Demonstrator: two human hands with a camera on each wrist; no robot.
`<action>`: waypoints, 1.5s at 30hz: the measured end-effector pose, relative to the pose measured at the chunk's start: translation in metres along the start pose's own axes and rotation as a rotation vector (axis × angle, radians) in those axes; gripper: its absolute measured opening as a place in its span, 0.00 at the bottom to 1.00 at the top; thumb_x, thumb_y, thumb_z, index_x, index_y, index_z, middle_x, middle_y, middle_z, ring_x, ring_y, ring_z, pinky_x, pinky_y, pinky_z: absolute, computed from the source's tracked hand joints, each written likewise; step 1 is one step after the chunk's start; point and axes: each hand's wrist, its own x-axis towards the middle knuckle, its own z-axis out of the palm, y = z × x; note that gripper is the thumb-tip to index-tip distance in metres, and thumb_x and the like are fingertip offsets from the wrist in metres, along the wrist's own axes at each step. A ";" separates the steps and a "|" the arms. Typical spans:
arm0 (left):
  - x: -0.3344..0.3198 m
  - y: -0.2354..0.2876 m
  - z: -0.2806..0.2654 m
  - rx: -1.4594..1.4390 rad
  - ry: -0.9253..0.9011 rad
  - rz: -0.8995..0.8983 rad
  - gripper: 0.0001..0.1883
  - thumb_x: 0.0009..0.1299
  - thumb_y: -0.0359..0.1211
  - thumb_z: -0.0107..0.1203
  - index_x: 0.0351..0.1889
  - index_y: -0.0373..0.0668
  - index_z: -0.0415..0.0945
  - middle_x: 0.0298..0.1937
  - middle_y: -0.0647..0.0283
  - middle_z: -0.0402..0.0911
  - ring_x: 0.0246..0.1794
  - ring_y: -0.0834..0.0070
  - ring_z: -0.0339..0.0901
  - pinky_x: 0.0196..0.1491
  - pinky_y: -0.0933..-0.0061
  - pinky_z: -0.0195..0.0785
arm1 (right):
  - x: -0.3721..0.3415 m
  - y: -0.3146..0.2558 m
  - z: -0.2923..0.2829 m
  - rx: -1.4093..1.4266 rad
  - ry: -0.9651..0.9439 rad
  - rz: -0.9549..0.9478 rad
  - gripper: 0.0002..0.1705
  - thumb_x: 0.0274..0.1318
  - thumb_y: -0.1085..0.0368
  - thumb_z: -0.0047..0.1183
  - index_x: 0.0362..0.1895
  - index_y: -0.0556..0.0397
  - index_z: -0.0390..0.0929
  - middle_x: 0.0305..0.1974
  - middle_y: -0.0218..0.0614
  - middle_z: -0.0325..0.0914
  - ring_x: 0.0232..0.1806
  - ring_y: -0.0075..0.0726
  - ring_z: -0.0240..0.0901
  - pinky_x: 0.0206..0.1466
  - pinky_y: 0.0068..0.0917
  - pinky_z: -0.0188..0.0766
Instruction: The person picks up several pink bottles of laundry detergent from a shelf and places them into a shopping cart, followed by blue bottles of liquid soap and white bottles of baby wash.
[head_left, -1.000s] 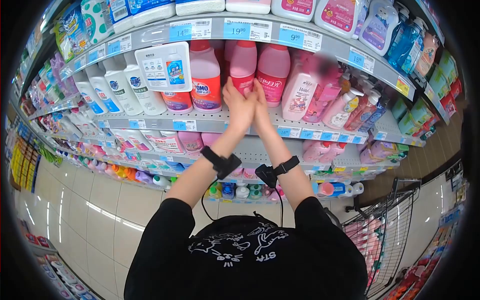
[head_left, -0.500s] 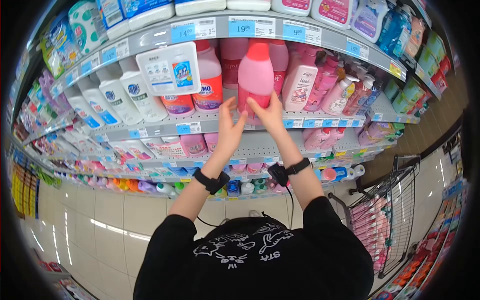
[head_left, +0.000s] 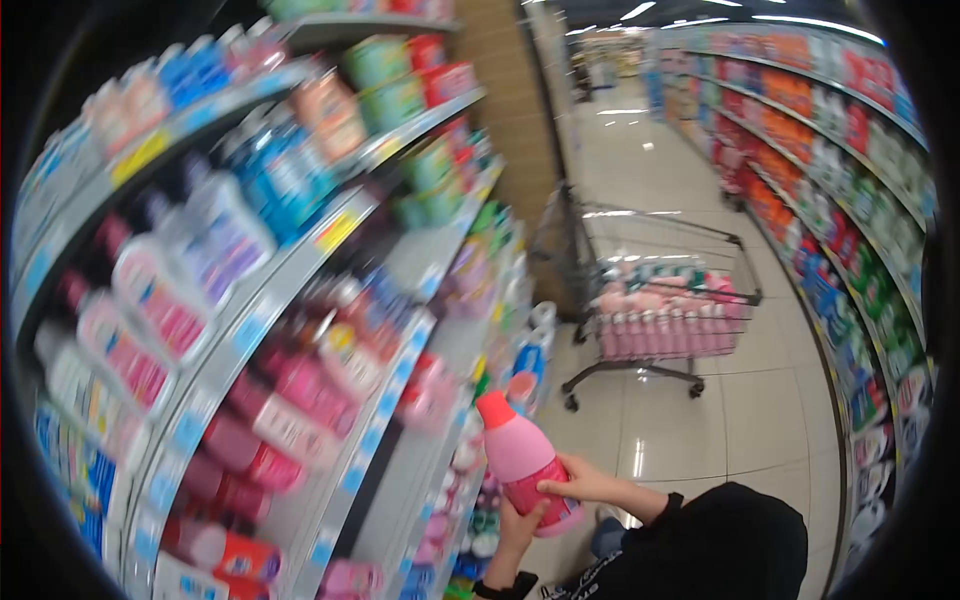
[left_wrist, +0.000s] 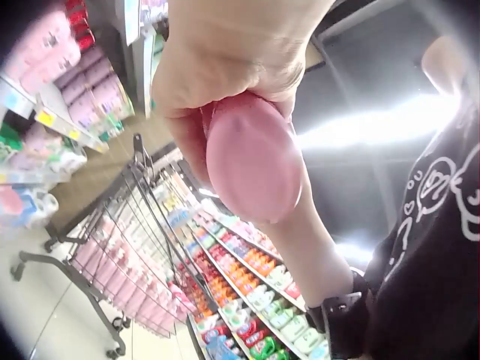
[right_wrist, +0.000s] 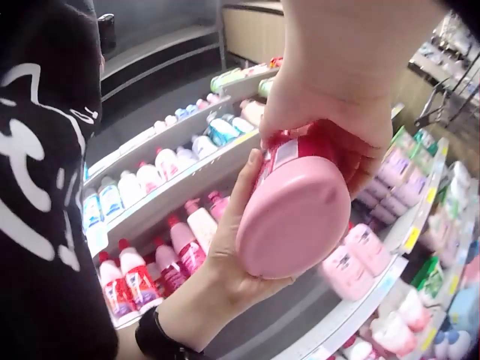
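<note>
Both hands hold a pink bottle [head_left: 522, 455] with a red cap, tilted, away from the shelf in the head view. The left hand [head_left: 518, 530] grips its lower left side, and the right hand [head_left: 585, 480] is round its other side with the thumb across the label. In the left wrist view the bottle's pink base [left_wrist: 253, 161] faces the camera below the left hand [left_wrist: 232, 64]. The right wrist view shows the base [right_wrist: 296, 217] too, with the right hand [right_wrist: 330, 112] curled over the label and the left hand [right_wrist: 240, 262] against the other side.
A wire cart [head_left: 670, 330] filled with pink bottles stands on the tiled floor [head_left: 650, 430] in the aisle. Shelves [head_left: 260, 330] of bottles line the left; another stocked shelf row [head_left: 800, 170] runs along the right. A brown panel [head_left: 515, 150] stands behind the left shelves.
The bottle has come off the shelf in both hands. The head view has swung right from the shelf towards the aisle and cart, and the left hand now grips the bottle.
</note>
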 end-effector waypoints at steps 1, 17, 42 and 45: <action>0.011 0.005 0.025 -0.017 -0.087 -0.030 0.37 0.55 0.42 0.67 0.58 0.34 0.61 0.52 0.55 0.73 0.52 0.68 0.70 0.57 0.66 0.63 | -0.010 0.005 -0.024 0.046 0.056 -0.007 0.35 0.54 0.50 0.57 0.59 0.60 0.62 0.49 0.39 0.72 0.51 0.31 0.67 0.57 0.31 0.64; 0.165 -0.016 0.371 -0.169 -0.887 -0.288 0.26 0.63 0.34 0.59 0.56 0.35 0.64 0.50 0.58 0.74 0.50 0.72 0.73 0.54 0.71 0.66 | -0.125 0.067 -0.331 0.073 0.780 -0.054 0.37 0.50 0.46 0.58 0.56 0.60 0.64 0.44 0.47 0.75 0.45 0.37 0.73 0.48 0.32 0.70; 0.576 -0.175 0.412 1.348 -0.928 0.075 0.19 0.56 0.47 0.61 0.40 0.46 0.76 0.38 0.61 0.80 0.44 0.62 0.73 0.48 0.58 0.57 | 0.008 0.093 -0.679 -0.165 1.577 0.161 0.32 0.48 0.53 0.61 0.52 0.60 0.67 0.41 0.44 0.78 0.42 0.37 0.76 0.46 0.31 0.71; 0.584 -0.193 0.414 1.346 -0.911 0.106 0.18 0.54 0.48 0.62 0.36 0.47 0.76 0.34 0.64 0.81 0.42 0.64 0.74 0.46 0.60 0.59 | 0.035 0.128 -0.742 -0.468 1.451 0.432 0.38 0.43 0.44 0.61 0.51 0.58 0.68 0.38 0.48 0.79 0.40 0.45 0.78 0.44 0.36 0.72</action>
